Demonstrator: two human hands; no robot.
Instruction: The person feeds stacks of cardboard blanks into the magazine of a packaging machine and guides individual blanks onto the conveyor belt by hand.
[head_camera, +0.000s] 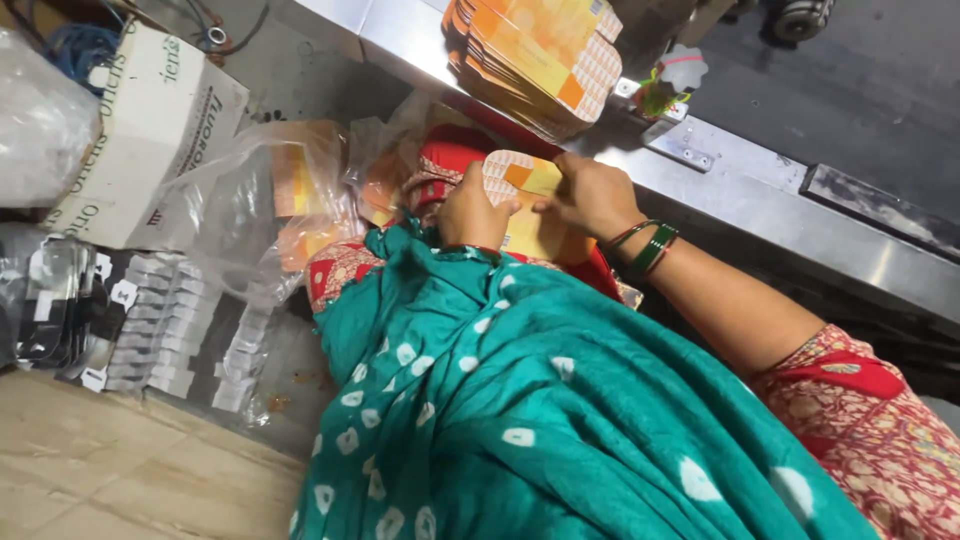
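Orange and cream card, that is what both hands are working on: a flat printed card pack (522, 180) sits pinched between them, just above the person's lap. The left hand (472, 212) curls closed on its near edge, thumb on top. The right hand (592, 197), green bangles (648, 243) at the wrist, presses fingers down on the far edge, also closed on the card. More card shows beneath the hands, so the hold may cover a small bundle; how many pieces cannot be told.

Just beyond the right hand, a fanned stack of similar cards (540, 55) rests on the steel bench (760, 200). Off past the left hand lies a clear plastic bag (255, 205) with orange pieces inside, and further out a white carton (150, 130). A teal dotted cloth (520, 400) drapes below both wrists.

By the look of it, the card is light, thin and fairly stiff but easily creased, with a slick printed face; gripping at opposite edges, as here, seems the safe hold.
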